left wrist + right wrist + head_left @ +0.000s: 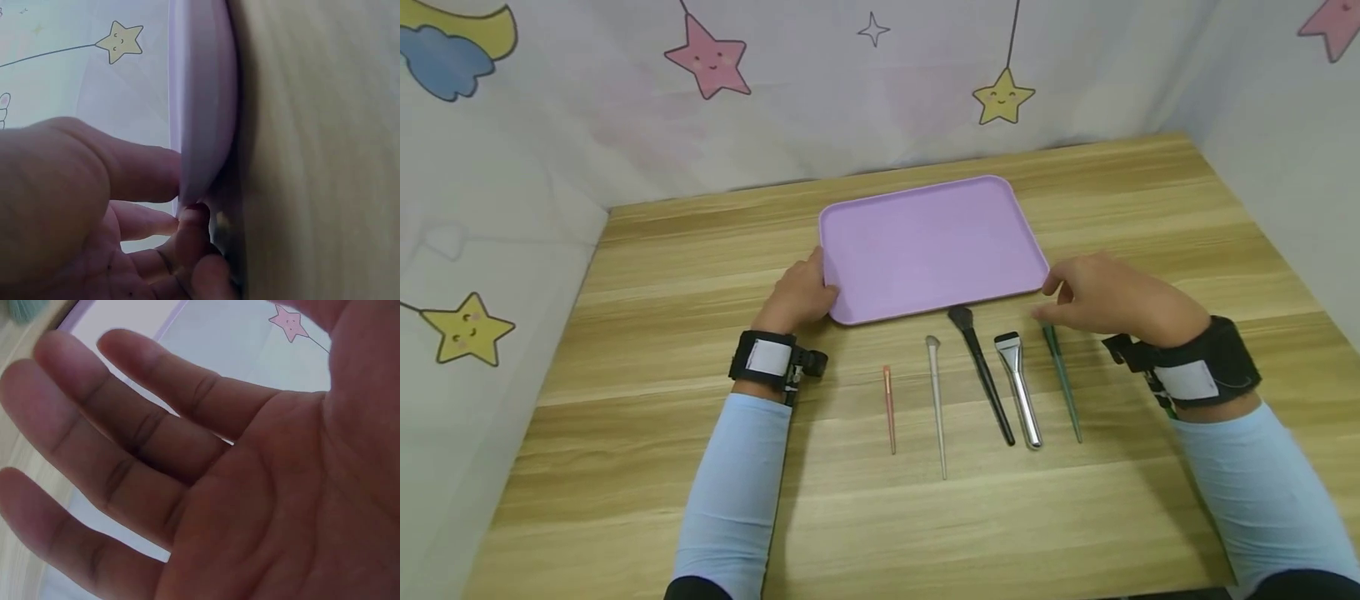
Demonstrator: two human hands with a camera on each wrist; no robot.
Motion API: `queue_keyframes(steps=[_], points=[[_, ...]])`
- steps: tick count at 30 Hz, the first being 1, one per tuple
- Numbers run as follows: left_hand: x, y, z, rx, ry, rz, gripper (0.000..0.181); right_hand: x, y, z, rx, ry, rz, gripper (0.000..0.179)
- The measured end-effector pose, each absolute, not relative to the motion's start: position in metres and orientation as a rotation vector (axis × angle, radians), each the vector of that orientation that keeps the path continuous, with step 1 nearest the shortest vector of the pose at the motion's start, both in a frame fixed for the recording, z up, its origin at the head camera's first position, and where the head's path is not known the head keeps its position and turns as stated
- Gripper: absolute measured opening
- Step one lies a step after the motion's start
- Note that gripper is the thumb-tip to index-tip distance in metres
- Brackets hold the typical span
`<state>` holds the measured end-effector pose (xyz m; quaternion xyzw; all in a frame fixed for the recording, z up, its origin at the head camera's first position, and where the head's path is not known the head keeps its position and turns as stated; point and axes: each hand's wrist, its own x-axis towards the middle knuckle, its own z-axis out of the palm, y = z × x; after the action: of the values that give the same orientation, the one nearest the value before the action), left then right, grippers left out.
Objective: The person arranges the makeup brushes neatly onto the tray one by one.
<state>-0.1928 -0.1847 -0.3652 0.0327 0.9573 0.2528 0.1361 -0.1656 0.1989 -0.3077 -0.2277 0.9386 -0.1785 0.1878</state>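
A lilac rectangular tray (932,246) lies on the wooden table. My left hand (799,293) holds its left edge; in the left wrist view the thumb (144,172) lies against the rim while other fingers curl at its underside. By the tray's near right corner is my right hand (1101,292), above the head end of a green makeup brush (1064,387). Its fingers (150,434) are loosely spread in the right wrist view, with nothing in the palm. Whether a fingertip touches the tray corner, I cannot tell.
In front of the tray lie a small pink brush (890,408), a slim pale brush (937,404), a black angled brush (983,379) and a silver flat-topped brush (1020,392). Behind the table (625,467) hangs a white cloth (850,100) printed with stars.
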Motion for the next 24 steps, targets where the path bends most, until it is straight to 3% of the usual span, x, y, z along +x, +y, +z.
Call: queue_keyframes(steps=[10,24], points=[[-0.194,-0.186,-0.368,0.091,2.792,0.701,0.071,-0.165,0.200,-0.313,-0.667,2.597,-0.423,0.017],[-0.196,-0.186,-0.370,0.029,2.769,0.756,0.073,-0.158,0.200,-0.325,-0.582,2.511,-0.335,0.028]])
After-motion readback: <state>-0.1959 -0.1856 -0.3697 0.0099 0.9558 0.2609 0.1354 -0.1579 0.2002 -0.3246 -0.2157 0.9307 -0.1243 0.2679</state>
